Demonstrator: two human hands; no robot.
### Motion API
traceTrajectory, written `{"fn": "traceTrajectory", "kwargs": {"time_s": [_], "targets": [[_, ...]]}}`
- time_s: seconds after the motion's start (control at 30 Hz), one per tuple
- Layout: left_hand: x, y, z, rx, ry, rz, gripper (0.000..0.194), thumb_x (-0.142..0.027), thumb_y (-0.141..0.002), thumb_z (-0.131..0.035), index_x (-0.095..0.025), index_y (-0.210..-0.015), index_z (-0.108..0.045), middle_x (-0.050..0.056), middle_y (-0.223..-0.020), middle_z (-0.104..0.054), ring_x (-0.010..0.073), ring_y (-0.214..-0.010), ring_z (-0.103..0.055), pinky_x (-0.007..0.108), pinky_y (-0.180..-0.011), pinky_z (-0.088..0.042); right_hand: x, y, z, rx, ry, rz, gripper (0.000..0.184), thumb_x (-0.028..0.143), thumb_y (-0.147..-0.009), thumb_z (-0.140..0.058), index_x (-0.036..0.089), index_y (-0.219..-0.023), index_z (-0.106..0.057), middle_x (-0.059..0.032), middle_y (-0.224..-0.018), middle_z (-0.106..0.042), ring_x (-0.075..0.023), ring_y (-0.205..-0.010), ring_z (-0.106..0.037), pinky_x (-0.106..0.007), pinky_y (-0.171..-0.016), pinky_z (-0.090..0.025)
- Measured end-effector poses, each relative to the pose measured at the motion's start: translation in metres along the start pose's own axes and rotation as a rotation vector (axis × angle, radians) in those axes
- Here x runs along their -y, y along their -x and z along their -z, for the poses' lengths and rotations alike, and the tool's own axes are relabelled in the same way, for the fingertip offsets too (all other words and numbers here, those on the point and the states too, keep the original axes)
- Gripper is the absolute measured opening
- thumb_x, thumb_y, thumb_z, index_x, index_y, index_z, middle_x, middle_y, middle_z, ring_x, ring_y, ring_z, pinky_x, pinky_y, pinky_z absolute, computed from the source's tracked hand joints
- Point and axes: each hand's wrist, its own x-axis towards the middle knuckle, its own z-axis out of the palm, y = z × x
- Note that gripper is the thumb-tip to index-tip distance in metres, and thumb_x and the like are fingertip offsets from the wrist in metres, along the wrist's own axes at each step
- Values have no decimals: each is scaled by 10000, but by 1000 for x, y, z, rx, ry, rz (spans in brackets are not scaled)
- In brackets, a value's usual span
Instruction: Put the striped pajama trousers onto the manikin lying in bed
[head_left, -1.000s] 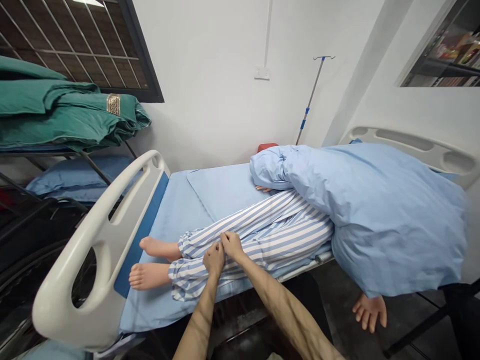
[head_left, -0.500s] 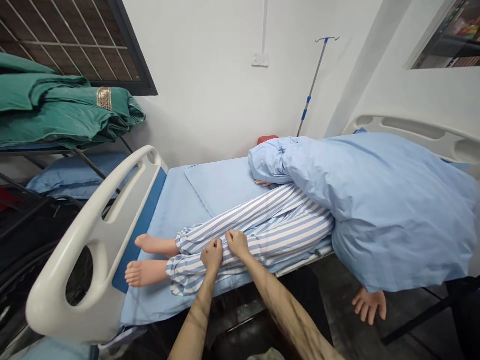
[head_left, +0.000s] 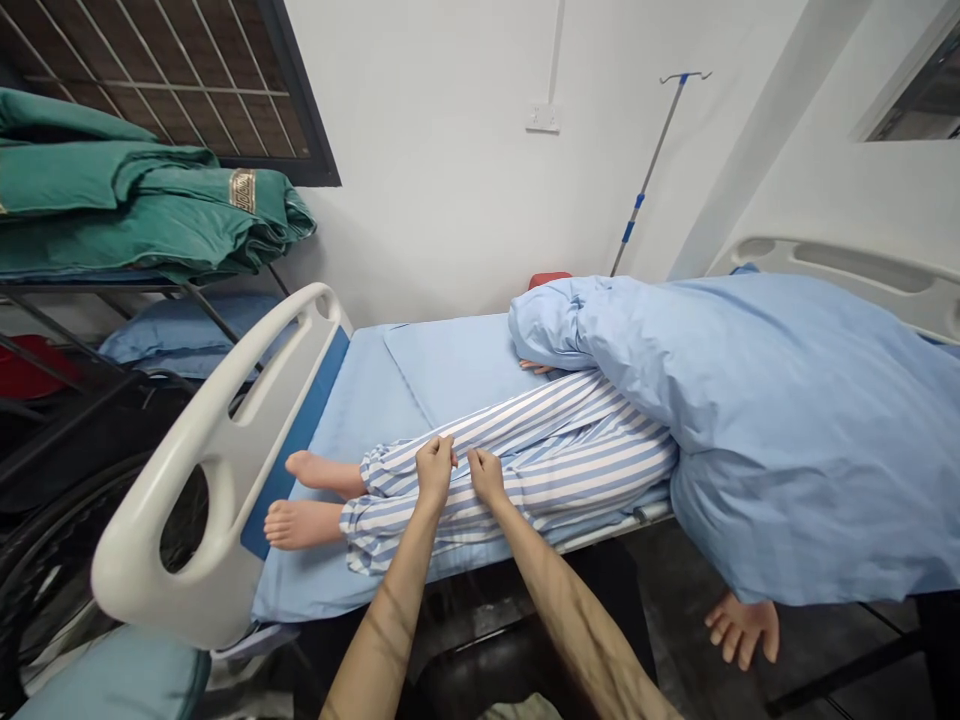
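From the head camera, the left hand [head_left: 435, 472] sits at lower centre, its grip clamped on a pinch of the striped pyjama trousers [head_left: 570, 470] over the shin of a patient manikin [head_left: 322, 525] lying on a hospital bed [head_left: 322, 590]. The right hand [head_left: 487, 477] lies just beside it on the same cloth, fingers curled; whether that grip has caught the fabric is hard to tell. Both trouser legs are on, reaching the ankles, with bare feet [head_left: 311, 500] toward the white footboard [head_left: 217, 470]. At right, a blue quilt [head_left: 780, 430] covers everything above the thighs.
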Motion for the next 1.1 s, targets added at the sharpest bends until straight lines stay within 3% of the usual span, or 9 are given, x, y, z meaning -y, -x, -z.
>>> {"fn": "traceTrajectory", "kwargs": {"time_s": [0.13,0.3,0.43,0.6,0.8,1.1], "targets": [[19,6,-13,-25,-80,46,391,-309,-866,-494,-237,-493,-402,-18,-476,-456,125,-513,-432,251,-601,-375,-6,-2,-1,-44,-72,7,445,447,-929,-404,234,-544,-342,42,-506,-384,-131,-544,-384,-274,-572,-258],[55,22,-27,-47,-551,19,353,-212,-885,-550,-217,-550,-438,0,-526,-499,152,-583,-490,267,-633,-266,-13,-4,-4,-106,-105,-4,452,505,-893,-439,239,-539,-351,41,-487,-410,-142,-533,-399,-266,-549,-311],[58,23,-28,-9,-724,3,333,-208,-940,-549,-206,-609,-506,26,-599,-579,167,-629,-531,278,-652,-238,-12,-2,-6,-107,-75,-16,423,470,-875,-442,241,-528,-363,25,-485,-446,-154,-529,-424,-278,-546,-315],[53,23,-24,-8,-766,16,338,-209,-962,-538,-202,-624,-530,31,-651,-626,166,-650,-523,280,-645,-214,2,-2,1,-68,-40,-15,406,419,-870,-425,244,-516,-334,26,-469,-415,-150,-520,-406,-279,-544,-306],[56,24,-25,24,-742,1,368,-184,-936,-543,-200,-583,-444,4,-608,-553,154,-655,-488,278,-644,-191,20,-10,25,-1,-8,89,446,474,-904,-410,236,-537,-325,49,-497,-353,-127,-538,-369,-267,-552,-269],[60,22,-27,-7,-706,8,366,-231,-901,-549,-209,-561,-416,6,-573,-511,160,-637,-473,286,-641,-202,-8,4,23,-24,128,-11,398,342,-920,-430,237,-546,-343,16,-504,-433,-151,-562,-433,-288,-576,-259]]}}
